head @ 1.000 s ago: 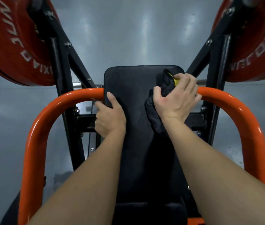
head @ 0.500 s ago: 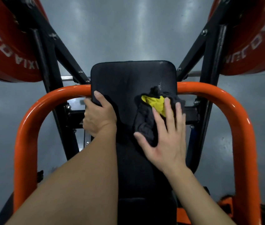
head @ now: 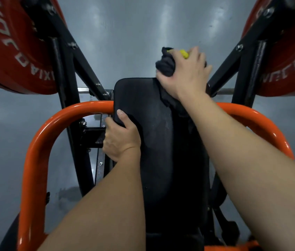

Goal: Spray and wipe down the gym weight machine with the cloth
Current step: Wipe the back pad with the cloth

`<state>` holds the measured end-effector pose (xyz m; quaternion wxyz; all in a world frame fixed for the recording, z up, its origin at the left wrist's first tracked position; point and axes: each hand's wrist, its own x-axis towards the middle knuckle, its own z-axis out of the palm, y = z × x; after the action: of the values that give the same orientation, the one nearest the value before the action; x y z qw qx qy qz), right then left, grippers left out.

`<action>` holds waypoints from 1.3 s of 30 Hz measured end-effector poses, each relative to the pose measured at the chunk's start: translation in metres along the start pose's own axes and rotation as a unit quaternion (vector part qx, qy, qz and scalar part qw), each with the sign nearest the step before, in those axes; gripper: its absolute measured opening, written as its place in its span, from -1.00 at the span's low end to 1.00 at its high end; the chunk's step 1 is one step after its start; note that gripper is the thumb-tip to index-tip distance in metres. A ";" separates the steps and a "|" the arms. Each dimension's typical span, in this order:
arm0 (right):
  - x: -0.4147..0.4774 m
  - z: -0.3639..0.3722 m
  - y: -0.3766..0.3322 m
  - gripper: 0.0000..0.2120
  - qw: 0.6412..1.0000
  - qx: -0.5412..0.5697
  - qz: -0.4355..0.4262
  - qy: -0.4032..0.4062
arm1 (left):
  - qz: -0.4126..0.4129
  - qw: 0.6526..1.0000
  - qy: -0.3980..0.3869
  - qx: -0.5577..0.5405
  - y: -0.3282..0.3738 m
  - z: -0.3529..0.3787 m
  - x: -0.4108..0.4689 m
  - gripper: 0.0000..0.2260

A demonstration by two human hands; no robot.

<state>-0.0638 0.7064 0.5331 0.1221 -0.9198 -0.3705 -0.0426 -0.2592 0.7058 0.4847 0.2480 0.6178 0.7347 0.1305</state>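
Observation:
The weight machine's black pad (head: 154, 124) runs up the middle of the head view. A dark cloth (head: 165, 63) with a yellow patch sits at the pad's top right corner. My right hand (head: 184, 73) grips the cloth there and presses it over the pad's upper edge. Lower down, my left hand (head: 121, 136) holds the pad's left edge, thumb on the front face and fingers curled behind it. No spray bottle is in view.
An orange tube frame (head: 39, 142) arches around the pad on both sides. Red weight plates hang at the top left (head: 12, 51) and top right (head: 291, 55) on black struts (head: 65, 84). Grey floor (head: 128, 33) lies beyond.
My right hand has moved the cloth up from the pad's middle to its top right corner, and its fingers have closed around the cloth. My left hand has kept its hold on the left edge.

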 end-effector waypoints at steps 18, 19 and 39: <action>-0.117 -0.004 0.028 -0.52 0.970 0.005 -0.233 0.065 | -0.010 1.000 -0.012 -0.004 0.000 0.000 0.001 -0.48; -0.100 -0.002 0.010 -0.50 0.969 -0.002 -0.238 0.069 | -0.013 1.000 -0.011 -0.008 0.000 0.000 0.002 -0.49; -0.140 0.000 0.044 -0.54 0.982 0.061 -0.160 0.076 | 0.004 0.998 -0.025 -0.051 -0.005 -0.004 0.003 -0.50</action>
<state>-0.1349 0.5820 0.5007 0.1977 -0.8333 -0.5047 -0.1086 -0.2654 0.7086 0.4848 0.2967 0.6107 0.7180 0.1531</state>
